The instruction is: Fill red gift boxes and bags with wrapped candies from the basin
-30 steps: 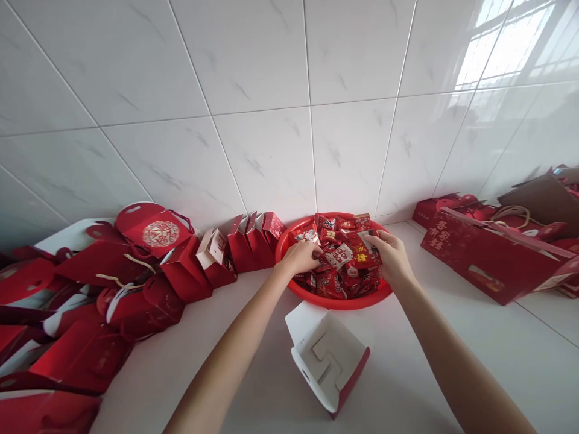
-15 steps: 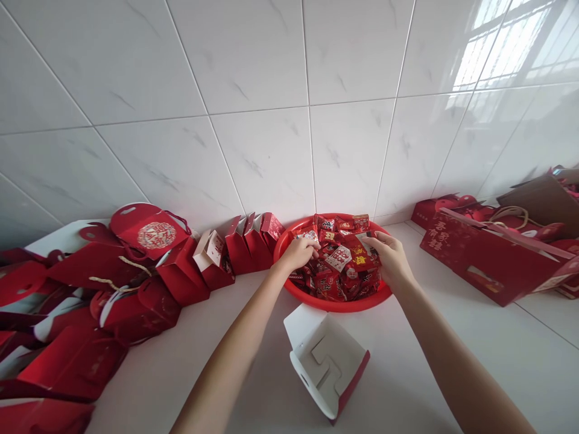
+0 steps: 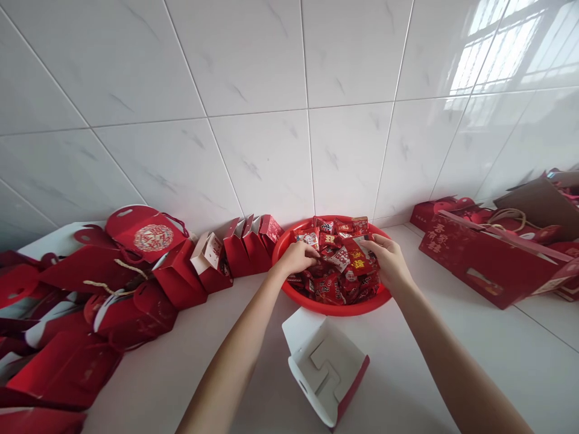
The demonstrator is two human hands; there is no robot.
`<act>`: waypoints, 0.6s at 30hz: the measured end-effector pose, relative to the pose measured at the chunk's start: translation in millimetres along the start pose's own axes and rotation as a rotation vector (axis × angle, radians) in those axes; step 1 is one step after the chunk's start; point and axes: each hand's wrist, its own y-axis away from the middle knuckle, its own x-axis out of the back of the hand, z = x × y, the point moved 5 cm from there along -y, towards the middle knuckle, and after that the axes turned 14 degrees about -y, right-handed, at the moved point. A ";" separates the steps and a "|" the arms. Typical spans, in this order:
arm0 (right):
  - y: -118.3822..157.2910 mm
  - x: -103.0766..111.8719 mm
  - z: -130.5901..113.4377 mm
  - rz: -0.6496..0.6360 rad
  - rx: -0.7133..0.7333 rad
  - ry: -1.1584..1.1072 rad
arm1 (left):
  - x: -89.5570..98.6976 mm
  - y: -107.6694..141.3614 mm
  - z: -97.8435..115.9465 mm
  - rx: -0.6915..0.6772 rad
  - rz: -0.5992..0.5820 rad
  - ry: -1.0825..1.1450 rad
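Note:
A red plastic basin [image 3: 337,308] holds a heap of small red wrapped packets [image 3: 328,288]. My left hand [image 3: 298,258] reaches into the heap at its left side. Its fingers are drawn together among the wrappers, and what they grip cannot be made out. At the basin's right side, my right hand [image 3: 389,259] pinches the edge of a red packet with gold lettering [image 3: 359,260], between thumb and fingers. In front of the basin stands an open carton [image 3: 328,367], white inside and red outside, its flaps raised and nothing lying in it.
Red gift boxes [image 3: 67,367] crowd the left side of the white counter [image 3: 181,374]. Several small upright boxes [image 3: 239,247] line the wall beside the basin. On the right is a large red gift bag [image 3: 493,259] lying on its side. White tiles [image 3: 260,163] rise behind.
My left hand has moved slightly down, deeper into the packets. The gold-lettered packet has shifted a little in my right hand. The carton stays in place.

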 end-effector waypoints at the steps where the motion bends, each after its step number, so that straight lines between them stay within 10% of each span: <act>1: 0.1 0.0 0.0 0.000 -0.001 -0.001 | 1.1 -0.5 -0.7 -0.002 0.021 0.018; 18: 2.6 -2.4 0.2 -0.017 -0.024 0.017 | 4.8 -2.4 -4.7 -0.007 0.151 0.218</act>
